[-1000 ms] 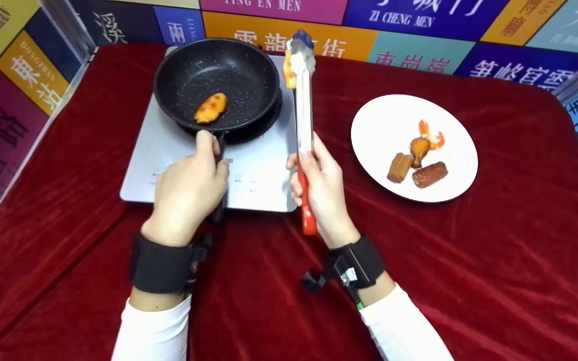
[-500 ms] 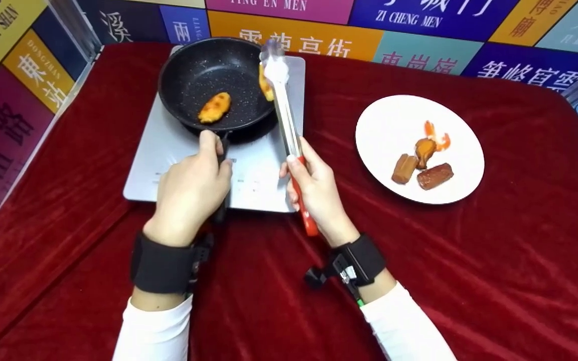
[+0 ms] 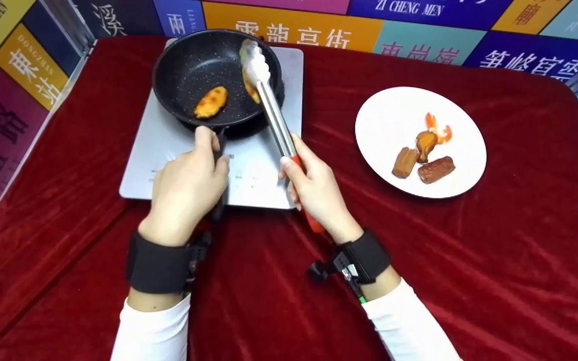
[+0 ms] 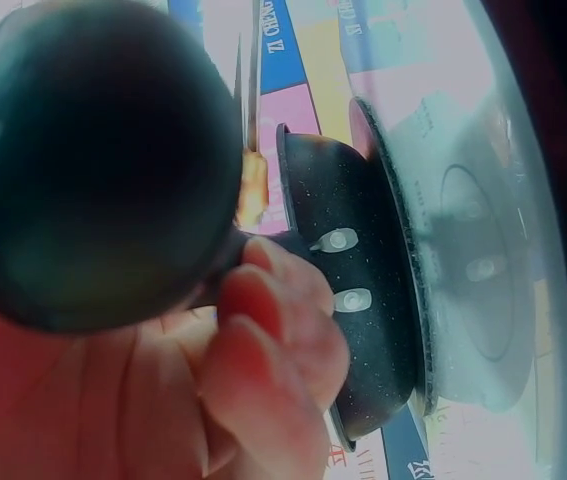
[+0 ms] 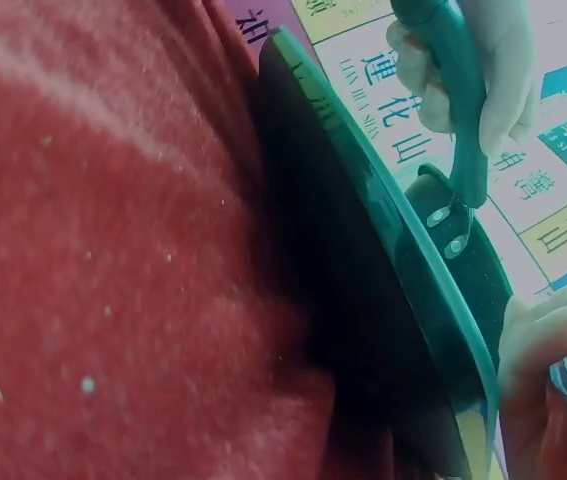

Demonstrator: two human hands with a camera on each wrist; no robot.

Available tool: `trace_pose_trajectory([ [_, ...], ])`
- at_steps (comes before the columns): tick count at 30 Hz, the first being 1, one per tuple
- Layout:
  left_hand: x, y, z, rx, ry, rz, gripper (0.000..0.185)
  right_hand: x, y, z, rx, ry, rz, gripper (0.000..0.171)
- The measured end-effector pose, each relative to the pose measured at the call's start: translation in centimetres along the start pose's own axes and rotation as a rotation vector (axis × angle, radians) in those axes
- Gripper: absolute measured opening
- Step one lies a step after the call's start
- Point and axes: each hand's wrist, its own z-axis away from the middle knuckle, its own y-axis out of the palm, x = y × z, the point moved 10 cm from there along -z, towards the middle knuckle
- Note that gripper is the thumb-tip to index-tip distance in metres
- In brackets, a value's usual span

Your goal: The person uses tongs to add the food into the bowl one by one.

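Note:
My left hand [image 3: 186, 185] grips the handle [image 4: 103, 170] of a black speckled frying pan [image 3: 183, 65], its index finger lying forward along the top. A golden-brown piece of food [image 3: 211, 102], like a chicken wing, lies flat in the pan near the handle side. My right hand [image 3: 316, 188] holds metal tongs [image 3: 274, 118] with red grips, thumb on top. Their scalloped tips reach over the right part of the pan and clasp a second yellow-brown food piece [image 3: 251, 90], partly hidden behind the metal. Whether that piece touches the pan I cannot tell.
The pan is on a silver induction cooker [image 3: 141, 170]. To the right, a white plate [image 3: 379, 125] bears a shrimp-like piece, a small drumstick and two brown chunks. Dark red cloth [image 3: 269, 301] covers the table. Printed panels [image 3: 294, 30] stand along the back and sides.
The tongs have swung left from beside the pan to over its right part, carrying the food piece along. My left hand keeps its hold on the handle.

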Motion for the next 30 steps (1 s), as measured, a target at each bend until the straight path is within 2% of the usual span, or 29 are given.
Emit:
trace_pose_trajectory([
  [4,-0.2,-0.2,-0.1,-0.015,0.008,-0.006,0.022,-0.7,0.0,-0.3,-0.005,-0.032,0.139,0.047],
  [12,-0.1,0.0,0.0,0.000,0.003,-0.005,0.022,-0.6,0.0,-0.1,-0.020,-0.065,0.326,0.048],
  [18,0.0,0.3,0.1,0.016,-0.009,0.000,0.023,0.6,0.1,0.2,-0.050,-0.174,0.535,0.049],
  [22,-0.1,0.2,0.1,0.001,-0.004,-0.004,0.023,1.5,0.3,0.5,-0.076,-0.247,0.680,0.051],
  [24,0.0,0.1,0.1,-0.006,-0.005,-0.006,0.023,1.7,0.5,0.6,-0.072,-0.254,0.714,0.053],
  [30,-0.1,0.2,0.2,-0.011,-0.003,-0.008,0.023,1.2,0.5,0.7,-0.058,-0.209,0.705,0.058],
])
